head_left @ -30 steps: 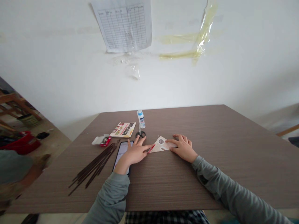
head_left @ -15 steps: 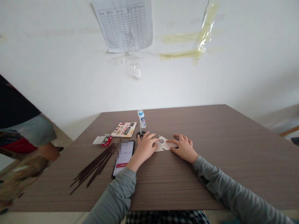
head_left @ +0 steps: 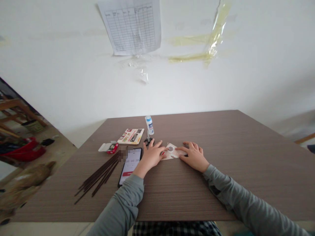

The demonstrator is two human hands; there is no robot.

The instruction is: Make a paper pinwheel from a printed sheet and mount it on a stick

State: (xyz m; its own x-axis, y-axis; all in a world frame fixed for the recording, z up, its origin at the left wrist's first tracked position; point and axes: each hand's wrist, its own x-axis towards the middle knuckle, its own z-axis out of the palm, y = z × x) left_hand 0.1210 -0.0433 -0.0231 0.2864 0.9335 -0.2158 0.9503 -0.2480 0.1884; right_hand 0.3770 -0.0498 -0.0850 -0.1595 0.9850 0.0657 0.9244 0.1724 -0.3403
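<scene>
A small whitish piece of paper (head_left: 174, 154) lies flat on the table, with a grey round spot near its middle and a red mark by its left edge. My left hand (head_left: 152, 155) rests at the paper's left side, fingers spread, fingertips touching it. From the other side, my right hand (head_left: 194, 156) lays its outstretched fingers on the right part of the paper. Both hands are open. Just beyond my left hand are black-handled scissors (head_left: 148, 141), partly hidden by the fingers. A phone (head_left: 130, 166) showing a running timer lies left of my left wrist.
A white glue bottle (head_left: 149, 125) with a blue top stands behind the scissors. Further left are a printed booklet (head_left: 131, 136), an open red-and-white small box (head_left: 112, 148) and several thin dark brown sticks (head_left: 98, 177). A red basin (head_left: 24, 150) sits on the floor.
My left hand has shifted slightly left, and the red mark on the paper now shows. The person at the far left has gone out of view. The phone's timer has advanced.
</scene>
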